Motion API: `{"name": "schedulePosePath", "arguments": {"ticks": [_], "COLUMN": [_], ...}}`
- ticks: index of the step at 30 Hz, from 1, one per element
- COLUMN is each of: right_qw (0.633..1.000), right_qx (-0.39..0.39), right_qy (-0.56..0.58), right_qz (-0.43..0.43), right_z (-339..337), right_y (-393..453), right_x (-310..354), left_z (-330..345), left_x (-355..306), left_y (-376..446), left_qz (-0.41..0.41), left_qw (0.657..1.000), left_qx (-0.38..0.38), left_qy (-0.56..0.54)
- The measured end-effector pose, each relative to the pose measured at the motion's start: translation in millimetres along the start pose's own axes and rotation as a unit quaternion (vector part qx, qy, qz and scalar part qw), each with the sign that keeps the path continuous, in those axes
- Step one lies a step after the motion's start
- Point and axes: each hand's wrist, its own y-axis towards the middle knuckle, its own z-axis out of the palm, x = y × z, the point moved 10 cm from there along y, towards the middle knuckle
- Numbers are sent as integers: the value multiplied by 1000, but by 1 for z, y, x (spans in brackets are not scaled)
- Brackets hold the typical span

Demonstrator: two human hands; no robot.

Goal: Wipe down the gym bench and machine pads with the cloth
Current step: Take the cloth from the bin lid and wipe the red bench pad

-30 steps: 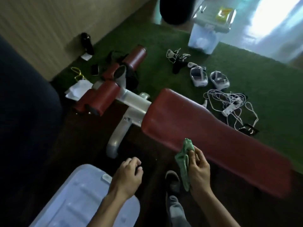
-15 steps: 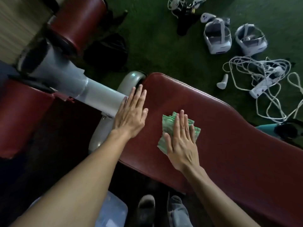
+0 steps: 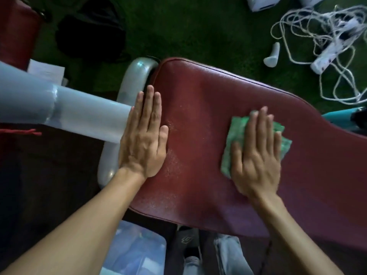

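A dark red padded gym bench (image 3: 200, 120) runs from the centre to the lower right. My right hand (image 3: 256, 155) lies flat on a folded green cloth (image 3: 236, 133), pressing it onto the bench top. My left hand (image 3: 145, 137) rests flat, fingers together, on the bench's left end beside the grey metal frame tube (image 3: 69, 114). It holds nothing. A red roller pad (image 3: 17, 30) shows at the upper left corner.
Green turf floor carries a tangle of white cables with a power strip (image 3: 327, 54), a white controller (image 3: 273, 56) and a black bag (image 3: 91, 34). A pale plastic bin (image 3: 135, 251) and my shoe (image 3: 188, 245) sit below the bench's near edge.
My right hand has slid the cloth to the right along the bench. The view has come closer over the bench. My left hand stays flat at the bench's left end.
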Motion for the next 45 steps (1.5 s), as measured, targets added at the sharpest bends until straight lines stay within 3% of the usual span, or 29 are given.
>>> {"name": "schedulePosePath", "arguments": {"ticks": [2, 3, 6, 8, 10, 12, 14, 16, 18, 20, 23, 25, 27, 28, 30, 31, 33, 35, 37, 39, 40, 43, 45], "right_qw": [990, 989, 996, 988, 994, 998, 984, 992, 992, 984, 994, 1000, 989, 990, 995, 991, 986, 995, 996, 980, 984, 991, 992], "right_qx": [-51, -57, -21, 40, 39, 2, -57, -72, -22, 31, 24, -17, -69, -74, -44, -11, 21, 8, -28, -77, -81, -79, -44], "right_qy": [48, 66, 51, 19, 8, 29, 64, 79, 68, 44, 16, 20, 53, 66, 76, 64, 30, 27, 50, 85, 89, 70, 50], "right_qz": [126, 123, -76, -148, -99, 50, 154, 68, -105, -171, -109, 16, 119, 99, -56, -120, -160, -93, 73, 165, 132, -85, -107], "right_z": [-10, -13, 0, 11, 10, 3, -9, -8, 10, 23, 18, 7, -3, -5, 8, 16, 21, 13, 2, -12, -13, 1, 10], "right_y": [42, 60, 33, -37, -61, -30, 20, 36, -8, -70, -95, -57, -15, -3, -21, -50, -108, -109, -61, 4, 31, 34, -7], "right_x": [8, 32, 102, 85, 25, -22, -9, 62, 127, 120, 33, -8, 4, 33, 94, 105, 73, 6, -46, -30, 4, 100, 88], "left_z": [0, -1, -3, -3, -3, -3, -4, -5, -6, -7, -5, -5, -6, -6, -5, -6, -8, -7, -2, 1, 3, 8, 8], "left_x": [-1, -1, -2, -2, -3, -4, -5, -4, -4, -4, -5, -5, -7, -8, -8, -7, -6, -12, -22, -29, -30, -32, -33], "left_y": [0, 0, -1, -2, -2, -1, -2, -3, -2, -2, -3, -4, -4, -3, -4, -5, -6, -5, -1, 0, 0, -1, -1], "left_qz": [1, 0, 1, -2, -4, -3, 0, 6, 14, 10, 3, -1, 4, 10, 14, 13, 4, -2, -20, -48, -53, -33, -26], "left_qw": [1000, 1000, 1000, 1000, 1000, 999, 999, 999, 999, 999, 999, 999, 998, 998, 998, 998, 998, 996, 995, 993, 991, 986, 987], "left_qx": [1, 0, 0, 2, -3, -11, -17, -24, -27, -30, -28, -34, -40, -39, -37, -36, -32, -32, -31, -45, -53, -51, -43], "left_qy": [9, 14, 20, 18, 21, 31, 32, 29, 22, 22, 29, 35, 39, 38, 41, 44, 63, 89, 92, 97, 112, 153, 152]}}
